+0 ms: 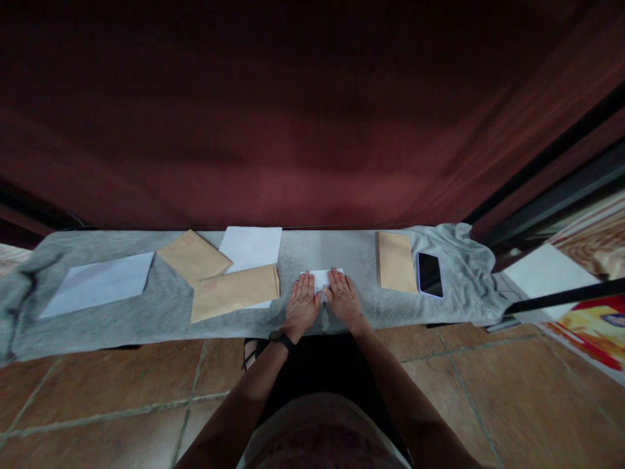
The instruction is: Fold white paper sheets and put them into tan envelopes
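Both palms lie flat on a small piece of folded white paper (321,279) on the grey cloth in front of me. My left hand (301,305) covers the paper's left part, fingers stretched forward, with a dark watch on that wrist. Over the right part rests my right hand (344,298), its fingers also straight. The thumbs nearly meet at the paper's near side. Much of the paper is hidden under the hands. To the left, a brown envelope (234,292) overlaps white sheets (251,242) and the corner of another brown envelope (193,257).
Farther left lies a white sheet (100,283). On the right are a stack of brown envelopes (398,262) and a phone (430,275) with a dark screen. The grey cloth (336,247) covers a narrow bench against a dark red surface (312,143). Tiled floor (146,397) shows below.
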Action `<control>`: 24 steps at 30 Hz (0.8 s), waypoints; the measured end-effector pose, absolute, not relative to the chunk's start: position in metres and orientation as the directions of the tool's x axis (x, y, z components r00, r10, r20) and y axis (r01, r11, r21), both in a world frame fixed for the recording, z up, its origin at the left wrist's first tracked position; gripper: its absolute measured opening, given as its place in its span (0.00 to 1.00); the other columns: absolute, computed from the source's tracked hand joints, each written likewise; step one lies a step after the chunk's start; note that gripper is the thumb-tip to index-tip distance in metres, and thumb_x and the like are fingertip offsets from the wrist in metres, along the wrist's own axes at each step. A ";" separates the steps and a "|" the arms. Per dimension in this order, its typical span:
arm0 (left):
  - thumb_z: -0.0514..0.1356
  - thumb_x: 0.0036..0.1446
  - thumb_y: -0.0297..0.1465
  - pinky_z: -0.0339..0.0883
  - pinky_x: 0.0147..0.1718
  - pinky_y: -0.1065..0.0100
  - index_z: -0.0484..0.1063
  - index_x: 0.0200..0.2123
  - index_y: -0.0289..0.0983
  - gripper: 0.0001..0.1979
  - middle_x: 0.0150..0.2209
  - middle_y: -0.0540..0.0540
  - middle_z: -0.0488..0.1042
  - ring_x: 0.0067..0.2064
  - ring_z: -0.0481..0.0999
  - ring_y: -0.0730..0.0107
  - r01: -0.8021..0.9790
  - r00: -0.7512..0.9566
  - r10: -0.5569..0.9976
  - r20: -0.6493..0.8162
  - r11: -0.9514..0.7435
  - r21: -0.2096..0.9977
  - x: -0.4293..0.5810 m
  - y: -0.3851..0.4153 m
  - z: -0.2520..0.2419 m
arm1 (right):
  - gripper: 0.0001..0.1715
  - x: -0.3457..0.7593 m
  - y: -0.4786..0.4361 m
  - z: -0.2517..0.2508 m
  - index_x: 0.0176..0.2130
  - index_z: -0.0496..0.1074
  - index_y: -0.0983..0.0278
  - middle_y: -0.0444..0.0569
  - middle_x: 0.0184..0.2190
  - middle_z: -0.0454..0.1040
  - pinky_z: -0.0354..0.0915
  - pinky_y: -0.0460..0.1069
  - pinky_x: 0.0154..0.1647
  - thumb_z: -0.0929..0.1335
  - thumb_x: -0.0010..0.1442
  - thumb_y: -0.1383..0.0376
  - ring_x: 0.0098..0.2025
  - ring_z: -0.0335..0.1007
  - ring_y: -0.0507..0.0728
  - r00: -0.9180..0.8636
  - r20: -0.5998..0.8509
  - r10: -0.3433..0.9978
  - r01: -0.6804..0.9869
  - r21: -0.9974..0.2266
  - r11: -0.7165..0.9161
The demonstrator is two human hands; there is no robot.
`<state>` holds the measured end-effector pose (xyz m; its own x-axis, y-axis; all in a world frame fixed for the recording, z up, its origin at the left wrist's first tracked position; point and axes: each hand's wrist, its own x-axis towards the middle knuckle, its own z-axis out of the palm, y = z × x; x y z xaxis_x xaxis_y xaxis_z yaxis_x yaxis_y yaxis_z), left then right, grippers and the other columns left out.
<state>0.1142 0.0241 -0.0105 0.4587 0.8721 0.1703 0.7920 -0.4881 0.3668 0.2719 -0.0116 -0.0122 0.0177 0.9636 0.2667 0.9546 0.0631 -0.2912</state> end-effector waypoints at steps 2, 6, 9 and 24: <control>0.48 0.69 0.36 0.46 0.70 0.48 0.55 0.70 0.26 0.31 0.72 0.31 0.52 0.74 0.48 0.51 0.796 0.436 0.884 0.172 -0.467 0.384 0.111 0.023 -0.009 | 0.32 0.277 -0.013 -0.013 0.70 0.57 0.71 0.62 0.69 0.60 0.52 0.64 0.70 0.59 0.73 0.60 0.72 0.53 0.65 0.032 0.280 0.959 0.957 -0.284 0.051; 0.48 0.69 0.37 0.45 0.70 0.48 0.55 0.70 0.26 0.31 0.72 0.31 0.53 0.74 0.49 0.51 0.796 0.403 0.896 0.185 -0.443 0.412 0.106 0.021 -0.008 | 0.33 0.286 -0.017 -0.016 0.70 0.56 0.72 0.64 0.69 0.60 0.52 0.64 0.70 0.58 0.73 0.58 0.71 0.55 0.65 0.055 0.306 0.951 0.959 -0.280 0.034; 0.48 0.69 0.37 0.45 0.70 0.48 0.56 0.70 0.27 0.31 0.71 0.32 0.54 0.73 0.50 0.51 0.794 0.382 0.902 0.199 -0.431 0.429 0.103 0.020 -0.009 | 0.33 0.293 -0.021 -0.017 0.70 0.57 0.72 0.64 0.69 0.60 0.53 0.65 0.69 0.57 0.73 0.57 0.70 0.57 0.66 0.074 0.323 0.943 0.959 -0.283 0.022; 0.49 0.65 0.28 0.47 0.71 0.48 0.56 0.70 0.32 0.30 0.70 0.36 0.58 0.73 0.52 0.56 0.690 0.548 0.812 0.198 -0.574 0.441 0.111 -0.016 -0.006 | 0.29 0.264 -0.027 -0.006 0.69 0.59 0.68 0.59 0.70 0.60 0.53 0.63 0.71 0.56 0.73 0.63 0.72 0.54 0.62 0.000 0.262 0.965 0.928 -0.360 0.098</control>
<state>0.1107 -0.0160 -0.0057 0.5485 0.8123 0.1985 0.6900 -0.5737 0.4413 0.2637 -0.0266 -0.0058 0.0001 0.9650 0.2622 0.9278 0.0977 -0.3600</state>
